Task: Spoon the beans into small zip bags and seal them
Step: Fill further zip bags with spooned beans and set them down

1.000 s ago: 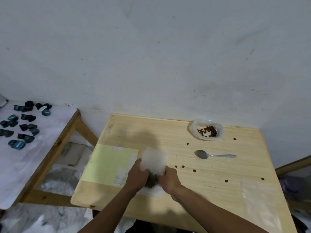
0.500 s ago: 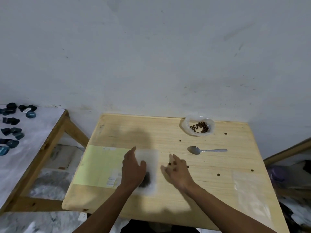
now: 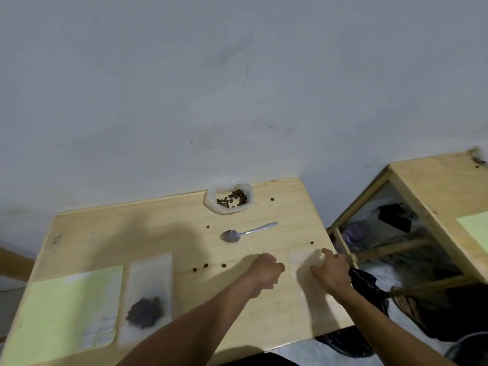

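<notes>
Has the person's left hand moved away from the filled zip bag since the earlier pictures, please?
Yes. The left hand has left the filled zip bag and moved right along the table, now in front of the spoon.

Two bare forearms reach up from the bottom edge of the frame, hands side by side right of centre.

The left hand sits just right of the frame's middle, its fingers curled under into a loose fist with the knuckles facing away from the camera; whether it holds anything cannot be told. Its forearm runs diagonally down to the lower left of centre. The right hand lies close beside it, nearer the right, back of the hand up, thumb and fingers bent forward and drawn together at the tips. Its forearm slants away toward the lower right corner. Motion blur softens both hands.
</notes>
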